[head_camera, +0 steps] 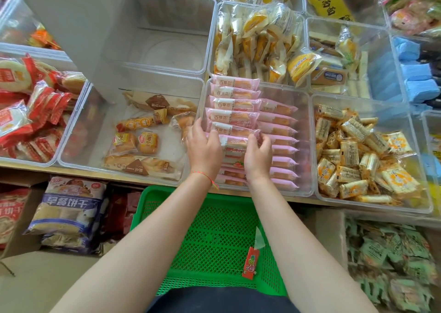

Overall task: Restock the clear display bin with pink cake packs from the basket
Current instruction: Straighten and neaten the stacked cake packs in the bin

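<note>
Over the clear display bin [307, 145], near-left corner | left hand [204, 149] and right hand [259, 156] grip a pink cake pack [235, 143] by its ends | right row fills the far-right wall side | green basket [214, 231] below the front edge.

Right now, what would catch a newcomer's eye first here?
Probably the pink cake packs, lined in neat rows in the clear display bin at centre, with the left hand and right hand holding a small stack of them. Below, the bright green basket holds only a small red packet.
</note>
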{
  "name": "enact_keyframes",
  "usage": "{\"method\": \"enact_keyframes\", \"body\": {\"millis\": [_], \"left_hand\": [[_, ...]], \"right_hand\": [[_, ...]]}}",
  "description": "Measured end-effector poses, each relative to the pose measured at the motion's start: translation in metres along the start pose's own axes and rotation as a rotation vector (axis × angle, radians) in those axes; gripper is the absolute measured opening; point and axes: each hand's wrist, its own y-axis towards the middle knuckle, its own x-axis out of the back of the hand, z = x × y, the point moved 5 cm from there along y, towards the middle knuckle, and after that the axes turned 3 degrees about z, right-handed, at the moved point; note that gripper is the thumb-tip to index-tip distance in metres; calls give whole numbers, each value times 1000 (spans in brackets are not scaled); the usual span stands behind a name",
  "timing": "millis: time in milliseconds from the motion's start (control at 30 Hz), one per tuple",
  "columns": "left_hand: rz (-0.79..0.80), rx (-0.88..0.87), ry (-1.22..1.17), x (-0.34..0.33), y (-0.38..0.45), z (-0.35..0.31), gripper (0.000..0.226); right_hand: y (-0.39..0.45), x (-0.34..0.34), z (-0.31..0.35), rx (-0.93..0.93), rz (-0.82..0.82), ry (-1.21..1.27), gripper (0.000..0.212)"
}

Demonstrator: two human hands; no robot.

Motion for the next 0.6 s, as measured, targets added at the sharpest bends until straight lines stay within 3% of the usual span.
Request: {"method": "enact_keyframes", "body": {"millis": [133,233,367,433,533,600], "left_hand": [[34,-3,-139,-4,-1,-14,47],[36,-34,-65,-1,7,-7,46],[167,-170,292,-3,12,-2,50],[194,-352,575,0,12,-2,58],[243,-573,872,1,15,4,65],[243,-618,923,1,21,2,63]], "right_hand": [[4,2,1,-21,-18,-31,40],[4,-2,4,0,41,-51,41],[6,-1,7,28,41,-97,41],[6,6,11,153,44,-161,49],[9,10,23,497,151,-530,82],[15,6,24,582,214,-754,89]]}}
